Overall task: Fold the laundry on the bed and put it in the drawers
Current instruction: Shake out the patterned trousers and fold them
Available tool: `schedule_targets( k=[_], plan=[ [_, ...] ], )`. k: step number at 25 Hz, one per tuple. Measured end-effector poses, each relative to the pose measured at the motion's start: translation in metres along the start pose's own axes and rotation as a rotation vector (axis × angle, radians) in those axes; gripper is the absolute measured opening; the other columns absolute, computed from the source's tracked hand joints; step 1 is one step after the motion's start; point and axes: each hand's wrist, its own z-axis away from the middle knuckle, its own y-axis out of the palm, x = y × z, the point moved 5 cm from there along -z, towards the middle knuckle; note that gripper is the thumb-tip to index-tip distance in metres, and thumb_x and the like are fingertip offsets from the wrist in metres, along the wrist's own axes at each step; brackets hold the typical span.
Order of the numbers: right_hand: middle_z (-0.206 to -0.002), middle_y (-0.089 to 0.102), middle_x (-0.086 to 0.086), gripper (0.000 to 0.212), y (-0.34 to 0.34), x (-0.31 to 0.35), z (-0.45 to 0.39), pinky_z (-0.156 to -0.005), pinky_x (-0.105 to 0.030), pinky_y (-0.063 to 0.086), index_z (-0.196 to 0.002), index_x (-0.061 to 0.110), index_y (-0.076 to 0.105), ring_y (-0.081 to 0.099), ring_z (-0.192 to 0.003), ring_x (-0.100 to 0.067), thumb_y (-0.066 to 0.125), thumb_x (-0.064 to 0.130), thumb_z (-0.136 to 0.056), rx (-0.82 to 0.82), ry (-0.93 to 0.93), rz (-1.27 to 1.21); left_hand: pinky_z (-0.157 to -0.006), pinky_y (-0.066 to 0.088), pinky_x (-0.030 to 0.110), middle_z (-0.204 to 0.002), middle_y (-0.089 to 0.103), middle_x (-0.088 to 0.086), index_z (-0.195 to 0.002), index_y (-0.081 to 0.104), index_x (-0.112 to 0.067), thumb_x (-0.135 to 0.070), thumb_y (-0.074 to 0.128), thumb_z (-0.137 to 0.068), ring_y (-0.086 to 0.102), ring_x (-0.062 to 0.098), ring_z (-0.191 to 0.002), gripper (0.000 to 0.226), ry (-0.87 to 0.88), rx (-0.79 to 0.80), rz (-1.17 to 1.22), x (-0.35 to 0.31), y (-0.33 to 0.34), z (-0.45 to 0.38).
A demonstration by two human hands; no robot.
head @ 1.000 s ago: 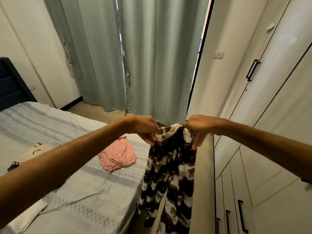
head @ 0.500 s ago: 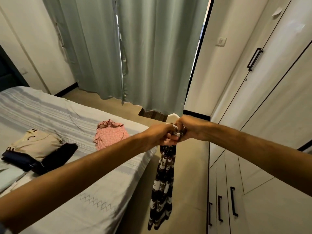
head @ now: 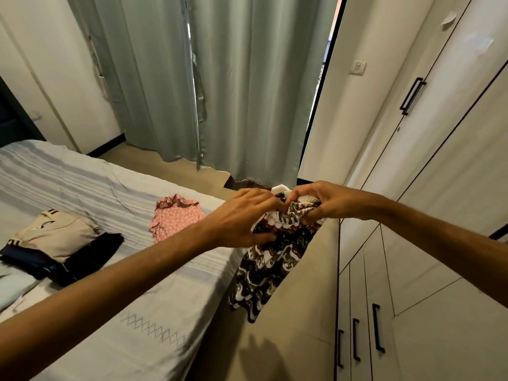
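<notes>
Beside the bed (head: pixel 115 312), whose pale striped sheet carries a pink floral garment (head: pixel 176 217) and a beige top (head: pixel 59 235) lying on dark clothes (head: pixel 90 257), a strip of floor (head: pixel 299 312) runs between the mattress and a white wardrobe (head: pixel 428 204) with black handles, grey-green curtains (head: pixel 220 83) hanging behind. Over that gap the patterned trousers (head: pixel 270 259) hang bunched. The right hand (head: pixel 327 200) grips their top edge with curled fingers, and the left hand (head: pixel 242 215) pinches the fabric just beside it.

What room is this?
Most likely a bedroom: there is a bed with clothes lying on it, a wardrobe with drawers beside it, and long curtains.
</notes>
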Motion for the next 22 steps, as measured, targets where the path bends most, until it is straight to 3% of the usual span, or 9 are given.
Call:
schedule_targets(
  k=[2, 4, 7, 10, 13, 15, 17, 19, 22],
  plan=[
    [-0.125, 0.067, 0.003, 0.039, -0.005, 0.006, 0.006, -0.084, -0.034, 0.063, -0.122, 0.022, 0.069, 0.067, -0.117, -0.021, 0.073, 0.000, -0.090, 0.044, -0.026, 0.080, -0.117, 0.028, 0.041, -0.151, 0.052, 0.000, -0.155, 0.031, -0.031, -0.055, 0.066, -0.092, 0.043, 0.020, -0.138, 0.077, 0.037, 0.111, -0.181, -0.002, 0.017, -0.004],
    [-0.126, 0.066, 0.008, 0.041, -0.010, 0.010, 0.011, -0.085, -0.027, 0.060, -0.125, 0.026, 0.069, 0.064, -0.119, -0.019, 0.073, 0.003, -0.092, 0.054, -0.056, 0.235, -0.107, 0.035, 0.039, -0.145, 0.058, 0.000, -0.158, 0.024, -0.032, -0.051, 0.060, -0.098, 0.051, 0.020, -0.126, 0.072, 0.053, 0.149, -0.214, -0.005, 0.028, -0.010],
    [-0.124, 0.065, 0.013, 0.047, -0.009, -0.001, 0.016, -0.085, -0.016, 0.054, -0.134, 0.029, 0.067, 0.060, -0.116, -0.012, 0.074, 0.008, -0.093, 0.046, -0.039, 0.470, -0.092, 0.055, 0.038, -0.135, 0.066, 0.004, -0.156, 0.031, -0.034, -0.047, 0.049, -0.105, 0.066, 0.022, -0.108, 0.056, 0.112, 0.213, -0.228, -0.010, 0.025, -0.023],
    [-0.120, 0.064, 0.006, 0.046, -0.008, -0.012, 0.016, -0.085, -0.021, 0.050, -0.133, 0.034, 0.063, 0.058, -0.109, -0.013, 0.075, 0.017, -0.093, -0.042, -0.019, 0.552, -0.077, 0.062, 0.034, -0.145, 0.061, 0.001, -0.148, 0.045, -0.035, -0.046, 0.049, -0.105, 0.071, 0.020, -0.102, 0.045, 0.151, 0.223, -0.261, -0.005, 0.009, -0.038],
    [-0.087, 0.059, 0.008, 0.038, -0.014, -0.011, 0.015, -0.062, -0.014, 0.042, -0.123, 0.029, 0.058, 0.055, -0.075, -0.007, 0.077, 0.019, -0.092, -0.154, -0.022, 0.603, -0.080, 0.059, 0.034, -0.136, 0.064, 0.004, -0.150, 0.046, -0.034, -0.041, 0.054, -0.103, 0.065, 0.020, -0.107, 0.048, 0.146, 0.253, -0.227, 0.001, -0.009, -0.058],
    [-0.076, 0.060, 0.009, 0.025, -0.018, -0.013, 0.007, -0.058, -0.017, 0.042, -0.115, 0.023, 0.065, 0.054, -0.063, -0.005, 0.076, 0.020, -0.092, -0.164, -0.032, 0.686, -0.078, 0.054, 0.032, -0.135, 0.064, 0.002, -0.154, 0.043, -0.034, -0.040, 0.059, -0.102, 0.061, 0.019, -0.108, 0.055, 0.158, 0.291, -0.259, 0.008, -0.021, -0.071],
    [-0.075, 0.067, 0.007, 0.017, -0.022, -0.019, -0.004, -0.060, -0.028, 0.047, -0.109, 0.020, 0.074, 0.059, -0.062, -0.006, 0.073, 0.028, -0.094, -0.154, -0.076, 0.738, -0.079, 0.053, 0.032, -0.144, 0.059, -0.003, -0.154, 0.042, -0.035, -0.045, 0.060, -0.100, 0.058, 0.019, -0.114, 0.058, 0.199, 0.337, -0.336, 0.018, -0.024, -0.079],
    [-0.078, 0.070, 0.007, 0.026, -0.028, -0.034, -0.018, -0.060, -0.028, 0.049, -0.112, 0.021, 0.077, 0.062, -0.064, -0.007, 0.068, 0.040, -0.098, -0.151, -0.066, 0.758, -0.087, 0.047, 0.031, -0.150, 0.051, -0.004, -0.153, 0.045, -0.034, -0.049, 0.059, -0.100, 0.050, 0.020, -0.124, 0.057, 0.237, 0.385, -0.445, 0.032, -0.021, -0.084],
    [-0.078, 0.068, 0.009, 0.036, -0.046, -0.047, -0.045, -0.060, -0.025, 0.048, -0.117, 0.021, 0.077, 0.062, -0.064, -0.009, 0.062, 0.049, -0.100, -0.176, -0.061, 0.782, -0.095, 0.047, 0.037, -0.150, 0.041, -0.001, -0.149, 0.049, -0.038, -0.058, 0.061, -0.096, 0.041, 0.023, -0.130, 0.058, 0.221, 0.319, -0.583, 0.060, -0.020, -0.095]
  ],
)
